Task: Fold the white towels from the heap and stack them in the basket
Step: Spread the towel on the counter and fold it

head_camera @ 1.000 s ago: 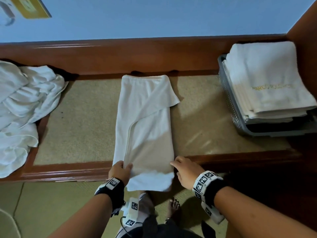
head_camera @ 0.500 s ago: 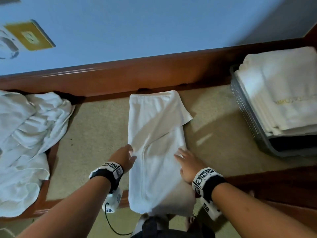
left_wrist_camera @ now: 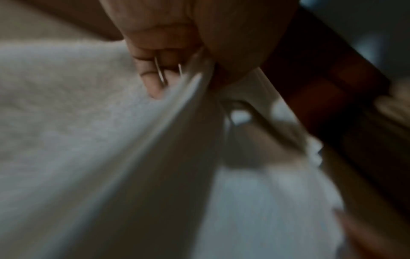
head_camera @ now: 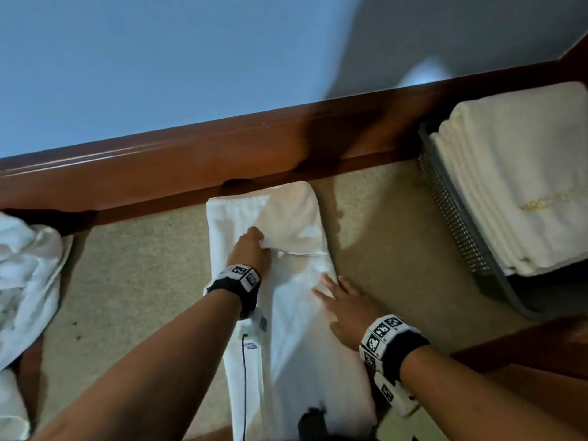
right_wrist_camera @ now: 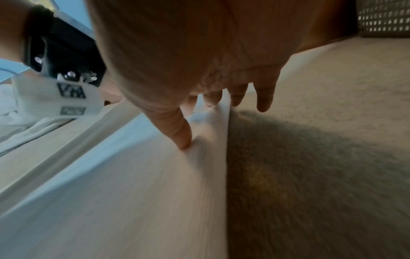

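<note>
Under the right hand's [head_camera: 345, 310] straight, spread fingers [right_wrist_camera: 264, 98] lies the white towel's [head_camera: 296, 338] right edge, while the left hand [head_camera: 251, 249] pinches its folded flap between thumb and curled fingers [left_wrist_camera: 153, 77].

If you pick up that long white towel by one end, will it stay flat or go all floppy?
Probably floppy: the towel already bends over itself in soft folds where the left hand pinches it. It likely won't slide much, since the right hand dents it on the rough mat.
</note>
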The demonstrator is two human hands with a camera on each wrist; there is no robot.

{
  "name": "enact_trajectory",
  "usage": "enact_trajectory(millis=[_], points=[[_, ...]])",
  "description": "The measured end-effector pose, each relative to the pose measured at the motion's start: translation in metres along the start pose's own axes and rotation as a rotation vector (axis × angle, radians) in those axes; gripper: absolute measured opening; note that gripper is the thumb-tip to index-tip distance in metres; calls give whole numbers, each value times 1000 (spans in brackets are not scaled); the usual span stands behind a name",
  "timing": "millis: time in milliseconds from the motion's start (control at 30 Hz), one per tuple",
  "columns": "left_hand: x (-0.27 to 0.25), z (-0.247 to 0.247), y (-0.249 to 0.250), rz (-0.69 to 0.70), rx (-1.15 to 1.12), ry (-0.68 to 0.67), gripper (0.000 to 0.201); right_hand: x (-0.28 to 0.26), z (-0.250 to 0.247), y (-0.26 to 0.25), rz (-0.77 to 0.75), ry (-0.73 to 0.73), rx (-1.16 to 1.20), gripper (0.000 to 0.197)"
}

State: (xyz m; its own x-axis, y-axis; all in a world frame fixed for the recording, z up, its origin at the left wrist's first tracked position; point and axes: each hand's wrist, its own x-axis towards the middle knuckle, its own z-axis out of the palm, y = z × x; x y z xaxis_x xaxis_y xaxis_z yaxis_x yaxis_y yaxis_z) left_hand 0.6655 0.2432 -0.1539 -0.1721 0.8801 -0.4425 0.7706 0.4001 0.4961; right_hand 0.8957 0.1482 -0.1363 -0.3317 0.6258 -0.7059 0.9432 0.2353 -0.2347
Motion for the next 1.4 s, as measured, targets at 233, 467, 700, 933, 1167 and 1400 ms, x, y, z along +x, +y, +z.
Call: enact_trajectory(millis=[233, 467, 700, 933, 1167, 1400], points=[[61, -28, -42, -280, -364, 29, 43, 48, -40, -5, 24, -42, 20, 97], [84, -40, -24, -90, -435, 32, 24, 126, -119, -10, 9, 77, -67, 99], [100, -54, -35, -312, -312, -31, 48, 191, -177, -6, 138, 61, -80, 90], [90, -61, -37, -323, -434, 183, 33, 168, -152, -8, 169, 211, 153, 95], [4, -35, -90, -313, -334, 131, 53, 103, -54, 5, 328, 288, 676, 87], [-101, 10, -113, -314, -242, -190, 59, 14, 31, 2, 392, 211, 901, 44]])
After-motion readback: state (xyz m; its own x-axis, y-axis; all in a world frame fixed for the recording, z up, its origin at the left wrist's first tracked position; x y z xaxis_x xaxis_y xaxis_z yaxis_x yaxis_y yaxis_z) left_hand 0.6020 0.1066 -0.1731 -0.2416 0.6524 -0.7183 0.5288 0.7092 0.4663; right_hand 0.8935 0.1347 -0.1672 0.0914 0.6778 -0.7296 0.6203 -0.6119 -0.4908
